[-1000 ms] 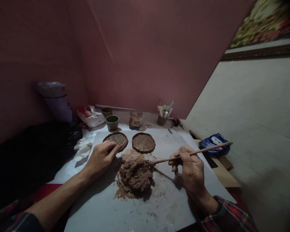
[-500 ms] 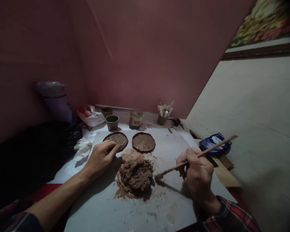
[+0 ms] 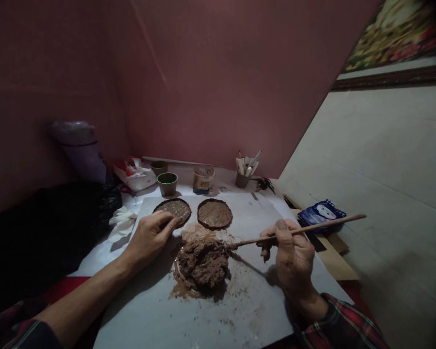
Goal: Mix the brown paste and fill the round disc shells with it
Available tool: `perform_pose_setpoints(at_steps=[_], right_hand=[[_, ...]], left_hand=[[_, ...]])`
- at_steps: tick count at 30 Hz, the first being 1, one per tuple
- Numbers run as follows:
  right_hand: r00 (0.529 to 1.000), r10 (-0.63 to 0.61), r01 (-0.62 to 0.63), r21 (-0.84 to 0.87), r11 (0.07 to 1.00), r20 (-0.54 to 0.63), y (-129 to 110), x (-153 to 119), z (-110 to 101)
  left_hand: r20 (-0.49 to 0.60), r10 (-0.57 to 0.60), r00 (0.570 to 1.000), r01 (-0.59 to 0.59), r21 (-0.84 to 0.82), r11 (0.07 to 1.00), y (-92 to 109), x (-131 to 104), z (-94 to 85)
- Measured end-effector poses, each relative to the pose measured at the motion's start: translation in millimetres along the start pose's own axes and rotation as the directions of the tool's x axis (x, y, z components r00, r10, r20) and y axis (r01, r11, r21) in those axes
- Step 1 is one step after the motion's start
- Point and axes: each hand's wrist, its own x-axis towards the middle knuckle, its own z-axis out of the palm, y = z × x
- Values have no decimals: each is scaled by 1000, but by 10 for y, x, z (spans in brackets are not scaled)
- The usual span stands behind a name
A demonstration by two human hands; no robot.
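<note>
My right hand point(image 3: 292, 252) grips a thin wooden stick point(image 3: 321, 224) between thumb and fingers. Its clay-caked tip meets the right upper edge of a wet, rough brown mound of clay point(image 3: 202, 264). Curled beside the front edge of a round dark-rimmed disc point(image 3: 174, 207) dotted with yellow is my left hand point(image 3: 154, 230), thumb and fingers closed together. Whatever they hold, if anything, is hidden. To the right of that disc lies a second round brown disc point(image 3: 214, 214) with a raised rim and a plain rough surface.
Behind the discs stand a green-rimmed cup point(image 3: 167, 185), a smeared tub point(image 3: 203, 181) and a pot of tools point(image 3: 242, 180). A crumpled white glove or cloth point(image 3: 122, 223) and black plastic point(image 3: 51, 228) lie left. A blue packet point(image 3: 321, 213) sits right.
My right hand has shifted a little to the left. The stick's tip has risen from the white board to the clay mound's edge, and the stick lies flatter. My left hand stays put.
</note>
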Motion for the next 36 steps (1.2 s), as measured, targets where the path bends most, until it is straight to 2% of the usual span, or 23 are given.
perform_pose_setpoints(at_steps=[4,10,14,17,19,21,28,34,36], right_hand=[[997,59,-60,17,998,58,-12,2,6],[1000,16,-16,4,1000,-11,-17,-10,14],[994,80,-83,39,996,76,-4,-19,25],[997,75,-75,16,997,6,-20,-4,5],[998,26,-26,-6,1000,-61,-35,10,-7],[997,-12,10,-18,1000,-76,-35,20,-9],[996,60,-59,-7,998,71,29,8,-26],[1000,22,-22,17,1000,8,50,-7,-13],[999,30,-31,36,999,20,66,-9,11]], left_hand=[[8,13,1000,-13,1,1000,-24,-3,6],[5,23,1000,-23,0,1000,-39,-6,13],[-1,21,1000,-21,-15,1000,-41,-9,13],[-1,16,1000,-16,-20,1000,-38,-11,11],[2,14,1000,-14,-21,1000,-36,-11,10],[1,11,1000,-11,-21,1000,-35,-9,10],[1,8,1000,-8,-16,1000,-47,-8,20],[-1,18,1000,-18,-17,1000,-49,-10,21],[-3,18,1000,-18,-20,1000,-40,-9,19]])
